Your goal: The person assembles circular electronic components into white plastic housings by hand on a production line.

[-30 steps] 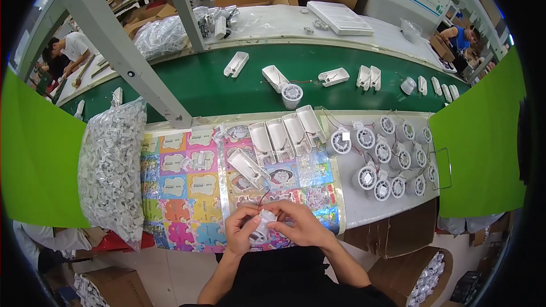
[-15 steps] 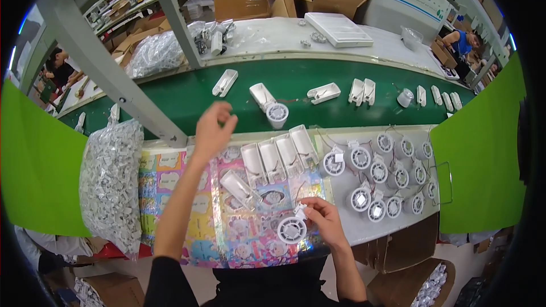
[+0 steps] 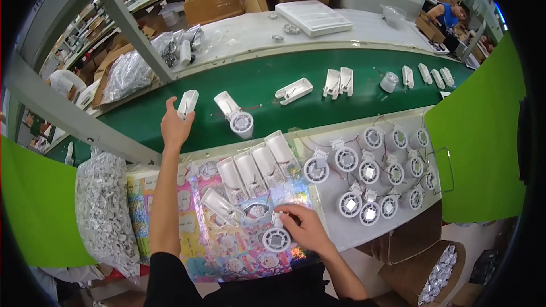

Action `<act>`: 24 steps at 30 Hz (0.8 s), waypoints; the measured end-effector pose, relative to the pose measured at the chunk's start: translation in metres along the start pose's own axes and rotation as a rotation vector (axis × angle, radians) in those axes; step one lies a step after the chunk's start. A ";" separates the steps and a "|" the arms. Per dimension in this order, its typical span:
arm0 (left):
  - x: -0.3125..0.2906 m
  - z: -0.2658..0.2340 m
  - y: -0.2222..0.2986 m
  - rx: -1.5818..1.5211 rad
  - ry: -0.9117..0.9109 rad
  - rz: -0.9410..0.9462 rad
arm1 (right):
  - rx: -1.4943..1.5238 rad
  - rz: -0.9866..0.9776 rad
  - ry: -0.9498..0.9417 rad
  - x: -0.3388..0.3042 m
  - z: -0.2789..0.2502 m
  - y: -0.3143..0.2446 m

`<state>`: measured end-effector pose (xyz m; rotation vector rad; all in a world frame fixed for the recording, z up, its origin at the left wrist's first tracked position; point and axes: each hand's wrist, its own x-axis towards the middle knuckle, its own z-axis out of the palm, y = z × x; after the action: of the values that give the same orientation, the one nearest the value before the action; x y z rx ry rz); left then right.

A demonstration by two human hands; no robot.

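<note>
At the near edge of the green conveyor belt, my left hand (image 3: 176, 129) reaches a white plastic housing (image 3: 188, 102). Its forefinger and thumb are spread around the housing's near end, the thumb close against it; a firm grip does not show. My right hand (image 3: 305, 227) pinches the small white tab of a round white slotted lamp head (image 3: 276, 240) over the colourful printed sheet (image 3: 227, 256). Several open white housings (image 3: 248, 171) stand side by side beyond it, and another housing (image 3: 220, 204) lies tilted in front of them.
Several round lamp heads with wires (image 3: 368, 171) cover the white board at right. The green belt (image 3: 335, 115) carries more housings (image 3: 294, 91) and a lamp head with housing (image 3: 241, 122). A bulging bag of white parts (image 3: 105, 210) lies at left, beside a grey metal post (image 3: 74, 111).
My left hand has moved forward and left to the housing on the belt. My right hand keeps the lamp head, now turned with its tab upward. The whole view has shifted.
</note>
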<state>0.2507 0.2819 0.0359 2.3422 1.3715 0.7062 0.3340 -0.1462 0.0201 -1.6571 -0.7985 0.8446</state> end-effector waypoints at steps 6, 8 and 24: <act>-0.169 -0.081 -0.006 -0.286 0.091 0.102 | -0.432 -0.314 0.281 0.005 0.009 -0.019; -0.235 -0.106 -0.022 -0.191 0.159 0.119 | -0.533 -0.409 0.363 -0.011 0.011 -0.025; -0.393 -0.126 0.027 -0.146 -0.250 0.046 | -0.737 -0.305 -0.045 -0.083 0.023 -0.030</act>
<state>0.0360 -0.0711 0.0562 2.2637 1.1239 0.4874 0.2679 -0.1980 0.0560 -2.0662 -1.4701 0.3815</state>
